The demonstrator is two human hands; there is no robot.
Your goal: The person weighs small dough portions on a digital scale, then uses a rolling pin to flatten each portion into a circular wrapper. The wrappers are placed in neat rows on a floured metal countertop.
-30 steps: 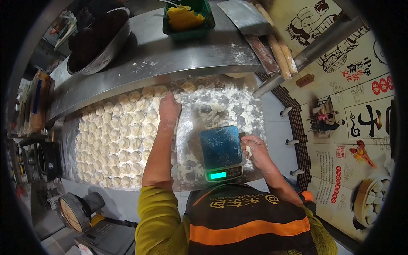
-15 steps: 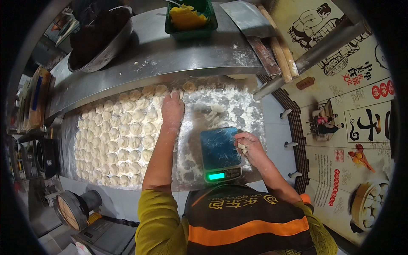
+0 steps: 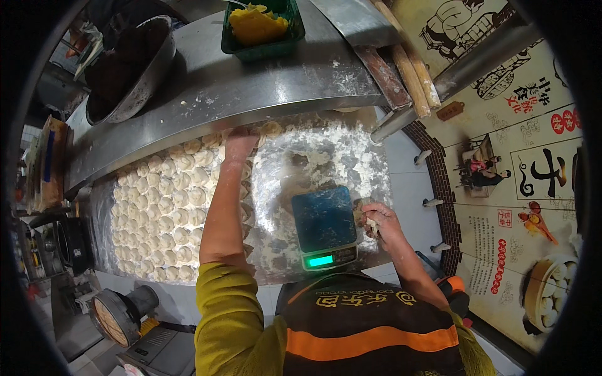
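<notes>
Rows of small round pale dough pieces (image 3: 165, 205) lie on the floured metal table (image 3: 273, 263). My left hand (image 3: 240, 145) reaches over the farthest row, close to a flat dough round (image 3: 270, 129). Its fingers are in shadow near the shelf edge, and what they hold cannot be made out. A kitchen scale (image 3: 323, 219) with a blue plate and a lit green display stands in front of me. To the right of the scale, my right hand (image 3: 384, 224) is closed round pale dough scraps (image 3: 372, 227).
A raised steel shelf (image 3: 263, 88) overhangs the table's far side. On it are a metal bowl (image 3: 141, 88) with dark contents, a green tub (image 3: 263, 50) of yellow filling, a broad cleaver (image 3: 354, 25) and wooden rolling pins (image 3: 411, 78). A slanted metal post (image 3: 392, 125) stands at right.
My right hand has drawn away from the scale's edge toward the right. Along the far row, my left hand has shifted a little left and farther under the shelf edge. The view has moved slightly.
</notes>
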